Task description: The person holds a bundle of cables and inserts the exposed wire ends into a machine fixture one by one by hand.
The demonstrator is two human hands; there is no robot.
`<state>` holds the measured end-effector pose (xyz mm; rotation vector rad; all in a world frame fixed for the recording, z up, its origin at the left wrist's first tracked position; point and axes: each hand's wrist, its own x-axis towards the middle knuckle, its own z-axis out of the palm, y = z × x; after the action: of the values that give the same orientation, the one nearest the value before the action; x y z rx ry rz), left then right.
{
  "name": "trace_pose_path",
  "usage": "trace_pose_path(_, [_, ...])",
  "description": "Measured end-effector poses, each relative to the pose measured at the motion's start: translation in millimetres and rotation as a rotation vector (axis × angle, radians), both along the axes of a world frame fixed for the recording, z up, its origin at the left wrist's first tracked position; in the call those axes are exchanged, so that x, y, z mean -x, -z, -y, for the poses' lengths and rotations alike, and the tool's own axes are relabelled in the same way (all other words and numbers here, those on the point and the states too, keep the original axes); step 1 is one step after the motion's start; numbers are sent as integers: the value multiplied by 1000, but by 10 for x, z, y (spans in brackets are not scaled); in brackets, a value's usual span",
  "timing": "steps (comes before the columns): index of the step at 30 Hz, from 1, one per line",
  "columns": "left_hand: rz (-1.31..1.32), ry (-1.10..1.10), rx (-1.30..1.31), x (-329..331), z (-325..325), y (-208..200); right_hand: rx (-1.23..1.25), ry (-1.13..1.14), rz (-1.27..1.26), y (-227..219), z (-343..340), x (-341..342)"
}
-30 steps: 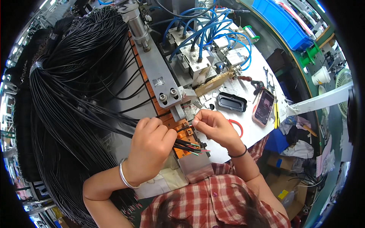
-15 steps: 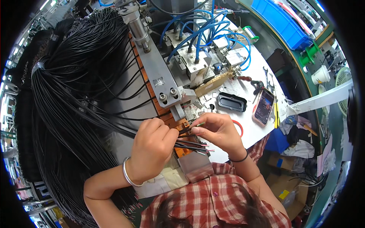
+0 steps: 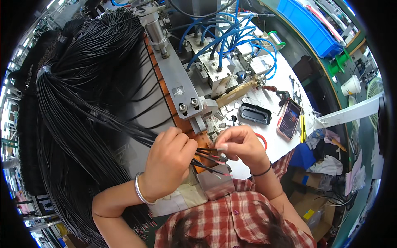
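My left hand (image 3: 171,159) is closed round several thin black cables (image 3: 142,135). Their stripped ends (image 3: 211,166), with red and white inner wires, fan out past its fingers toward the right. Thumb and forefinger of my right hand (image 3: 244,146) are pinched on a cable among these ends; its tip is partly hidden. Below both hands runs an orange rail (image 3: 180,122), the front part of a metal fixture. Other black cables (image 3: 154,108) lie across to the rail farther back.
A thick bundle of black cables (image 3: 78,103) covers the left side. Behind my hands stands a metal machine (image 3: 175,82) with blue air hoses (image 3: 225,35). To the right lie a black tray (image 3: 255,113), a phone (image 3: 289,118), and a red ring (image 3: 262,140).
My right hand has moved slightly down and now pinches nearer the fanned cable ends. The cables in my left hand have shifted, and the whole view has moved a little.
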<state>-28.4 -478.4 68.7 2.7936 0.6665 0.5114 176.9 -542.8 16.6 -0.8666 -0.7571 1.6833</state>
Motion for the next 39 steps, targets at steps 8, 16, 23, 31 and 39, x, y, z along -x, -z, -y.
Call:
trace_pose_path(8, [-37,43,-6,-11,33,28,-33,181,295,51,-9,21])
trace_pose_path(16, [17,20,-53,21,2,33,-13,162,545,188,-54,46])
trace_pose_path(23, [-95,13,-15,32,26,30,118,-68,324,208,-133,-50])
trace_pose_path(31, [9,0,-123,5,10,50,-64,127,463,95,15,66])
trace_pose_path(39, [59,-2,15,15,27,-4,-145,244,388,33,22,157])
